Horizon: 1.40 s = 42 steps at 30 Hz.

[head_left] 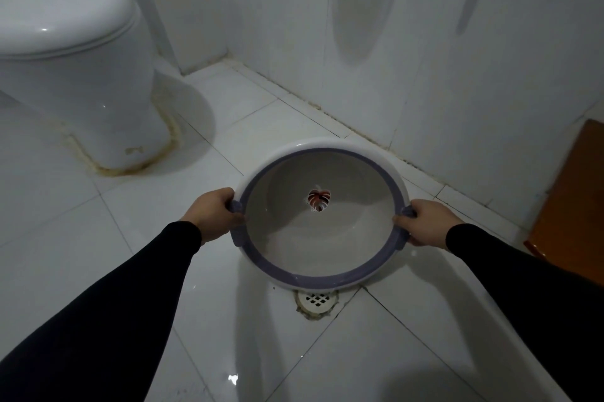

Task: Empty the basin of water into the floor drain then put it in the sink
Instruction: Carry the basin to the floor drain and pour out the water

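Observation:
A round white basin (322, 238) with a purple rim and a red leaf print on its bottom is tilted toward me, its near edge low over the floor. My left hand (214, 213) grips its left handle and my right hand (425, 226) grips its right handle. Just below the basin's near edge lies the round white floor drain (316, 301), partly covered by the rim. The inside of the basin looks wet, with only a thin film of water. The floor tiles around the drain glisten. No sink is in view.
A white toilet (75, 51) with its lid down stands at the far left. White tiled walls (425, 58) meet the floor behind the basin. An orange-brown wooden door or cabinet edge (572, 205) stands at the right.

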Available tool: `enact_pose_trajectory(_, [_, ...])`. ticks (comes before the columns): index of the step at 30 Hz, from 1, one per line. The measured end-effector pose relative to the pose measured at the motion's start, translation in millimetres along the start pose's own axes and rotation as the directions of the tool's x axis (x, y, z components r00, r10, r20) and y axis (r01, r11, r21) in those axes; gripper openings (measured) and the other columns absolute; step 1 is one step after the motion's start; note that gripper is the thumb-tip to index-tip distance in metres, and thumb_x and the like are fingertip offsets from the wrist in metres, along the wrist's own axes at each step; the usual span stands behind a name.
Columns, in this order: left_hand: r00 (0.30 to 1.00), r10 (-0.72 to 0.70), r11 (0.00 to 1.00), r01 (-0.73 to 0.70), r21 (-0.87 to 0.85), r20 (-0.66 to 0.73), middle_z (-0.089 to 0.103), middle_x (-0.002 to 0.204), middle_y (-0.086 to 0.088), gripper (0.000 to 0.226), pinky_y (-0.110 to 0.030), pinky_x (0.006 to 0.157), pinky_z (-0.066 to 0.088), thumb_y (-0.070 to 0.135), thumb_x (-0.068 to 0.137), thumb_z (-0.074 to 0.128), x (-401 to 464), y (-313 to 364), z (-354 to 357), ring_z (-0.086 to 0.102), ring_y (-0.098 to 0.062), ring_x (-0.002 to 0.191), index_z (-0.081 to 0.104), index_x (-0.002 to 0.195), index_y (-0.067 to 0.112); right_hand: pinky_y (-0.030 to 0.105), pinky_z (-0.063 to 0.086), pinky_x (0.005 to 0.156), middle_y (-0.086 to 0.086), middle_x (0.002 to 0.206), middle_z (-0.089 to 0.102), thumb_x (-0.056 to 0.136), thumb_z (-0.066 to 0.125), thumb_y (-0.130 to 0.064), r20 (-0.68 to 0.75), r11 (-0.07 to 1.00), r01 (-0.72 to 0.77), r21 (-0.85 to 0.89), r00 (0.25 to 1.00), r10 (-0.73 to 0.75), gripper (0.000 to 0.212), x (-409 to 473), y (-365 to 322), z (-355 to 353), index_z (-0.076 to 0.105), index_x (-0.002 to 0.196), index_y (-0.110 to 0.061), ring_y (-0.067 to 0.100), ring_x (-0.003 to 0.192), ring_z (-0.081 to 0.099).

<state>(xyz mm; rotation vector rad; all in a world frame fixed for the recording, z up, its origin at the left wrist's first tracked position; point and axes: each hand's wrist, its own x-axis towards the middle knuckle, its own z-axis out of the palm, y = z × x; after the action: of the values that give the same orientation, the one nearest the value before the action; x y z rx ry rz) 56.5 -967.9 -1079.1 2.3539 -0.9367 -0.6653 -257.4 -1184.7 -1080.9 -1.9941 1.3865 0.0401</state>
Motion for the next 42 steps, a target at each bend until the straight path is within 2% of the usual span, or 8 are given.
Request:
enact_pose_trajectory(2, [1.0,0.011,1.0,-0.011,0.012,-0.001,0.061,0.08,-0.017,0.023,-0.053,0.077,0.056,0.015,0.072,0.072,0.2,0.2,-0.6,0.061,-0.04,0.085,0.05,0.067,0.012,0.025,0.046,0.049,0.007,0.071,0.064,0.086,0.058,-0.031,-0.005,1.0,0.004,-0.005,1.0,-0.004,0.021,-0.2,0.1,-0.9,0.053,0.073,-0.015,0.02,0.055,0.062])
enact_pose_trajectory(7, [1.0,0.018,1.0,-0.018,0.01,0.002,0.059,0.073,-0.011,0.027,-0.051,0.076,0.054,0.013,0.07,0.075,1.0,-0.7,-1.8,0.055,-0.028,0.071,0.049,0.065,0.01,0.023,0.04,0.045,0.006,0.066,0.063,0.084,0.058,-0.033,-0.024,1.0,0.001,-0.027,1.0,-0.002,0.022,-0.9,0.3,-1.8,0.054,0.074,-0.014,0.018,0.05,0.058])
enact_pose_trajectory(11, [1.0,0.023,0.999,-0.023,0.032,0.004,0.057,0.07,-0.01,0.029,-0.044,0.066,0.052,0.016,0.069,0.077,0.7,-1.6,-2.6,0.051,-0.025,0.066,0.052,0.069,0.002,0.023,0.04,0.046,0.006,0.068,0.065,0.084,0.058,-0.032,-0.024,1.0,0.002,-0.015,1.0,-0.002,0.019,-0.9,1.0,-2.3,0.056,0.076,-0.015,0.017,0.051,0.06])
enact_pose_trajectory(15, [0.999,0.041,0.997,-0.04,0.06,-0.005,0.055,0.066,-0.009,0.029,-0.032,0.058,0.039,0.021,0.069,0.076,1.0,-2.6,-3.6,0.048,-0.023,0.063,0.053,0.069,0.002,0.023,0.04,0.046,0.005,0.069,0.065,0.084,0.058,-0.032,-0.03,1.0,0.004,-0.008,1.0,-0.005,0.018,-0.6,1.6,-2.6,0.056,0.077,-0.016,0.016,0.052,0.06])
enact_pose_trajectory(27, [0.998,0.067,0.994,-0.065,0.089,-0.014,0.053,0.063,-0.005,0.032,-0.032,0.055,0.035,0.023,0.068,0.077,2.3,-2.3,-4.7,0.046,-0.022,0.06,0.048,0.059,0.013,0.023,0.039,0.045,0.005,0.069,0.064,0.084,0.057,-0.033,-0.03,1.0,0.012,-0.021,0.999,-0.013,0.02,0.5,1.8,-3.8,0.057,0.077,-0.015,0.016,0.053,0.058])
enact_pose_trajectory(33, [0.998,0.059,0.994,-0.058,0.098,-0.014,0.057,0.066,-0.011,0.032,-0.031,0.055,0.037,0.025,0.067,0.079,1.0,-1.2,-6.0,0.048,-0.022,0.061,0.055,0.068,0.004,0.024,0.04,0.046,0.005,0.07,0.064,0.084,0.059,-0.033,-0.046,1.0,0.028,-0.01,0.999,-0.028,0.02,0.5,1.2,-4.2,0.056,0.077,-0.014,0.016,0.054,0.059])
enact_pose_trajectory(37, [0.998,0.065,0.991,-0.064,0.118,-0.011,0.053,0.063,-0.006,0.036,-0.033,0.057,0.038,0.026,0.065,0.08,0.0,-1.8,-6.9,0.047,-0.024,0.061,0.05,0.062,0.007,0.024,0.041,0.047,0.006,0.069,0.064,0.084,0.059,-0.032,-0.04,0.999,0.036,0.003,0.999,-0.036,0.02,-1.3,1.2,-4.1,0.056,0.076,-0.014,0.017,0.053,0.059])
enact_pose_trajectory(42, [0.998,0.063,0.988,-0.061,0.143,-0.006,0.06,0.069,-0.008,0.03,-0.033,0.058,0.042,0.028,0.066,0.08,-0.7,-2.3,-7.6,0.053,-0.024,0.066,0.059,0.068,0.007,0.025,0.044,0.048,0.007,0.071,0.065,0.084,0.059,-0.032,-0.04,0.999,0.034,-0.001,0.999,-0.034,0.02,-2.0,1.5,-4.1,0.057,0.078,-0.013,0.017,0.055,0.06])
